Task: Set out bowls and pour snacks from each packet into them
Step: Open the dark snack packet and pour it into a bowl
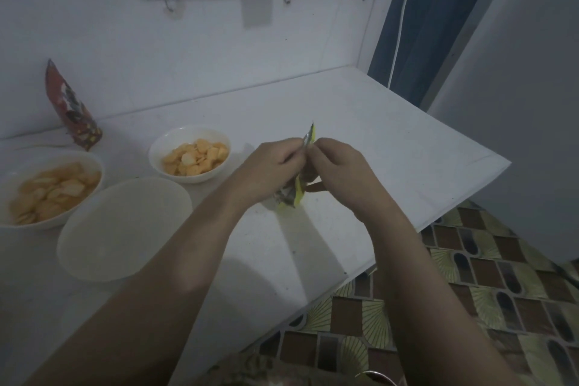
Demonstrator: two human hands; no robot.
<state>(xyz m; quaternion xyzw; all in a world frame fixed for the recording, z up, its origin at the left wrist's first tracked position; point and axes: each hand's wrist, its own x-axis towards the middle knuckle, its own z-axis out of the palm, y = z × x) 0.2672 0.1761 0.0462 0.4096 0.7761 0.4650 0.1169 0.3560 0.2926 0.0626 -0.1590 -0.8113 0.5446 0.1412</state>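
Observation:
A small yellow snack packet point(297, 193) stands upright over the white counter point(376, 135). My left hand point(266, 169) and my right hand point(338, 172) pinch its top edge from either side, fingers curled. An empty white bowl point(125, 229) sits to the left of my left forearm. Behind it a smaller white bowl point(189, 153) holds orange snack pieces. At the far left a third white bowl point(47, 189) is filled with pale orange chips. A red packet point(70, 106) leans against the wall behind that bowl.
The counter's front edge runs diagonally to a corner at the right point(507, 163). Beyond it lies a patterned tile floor point(470, 291). A blue curtain point(416, 25) hangs at the back right. Hooks point(169, 6) are fixed under a wall shelf.

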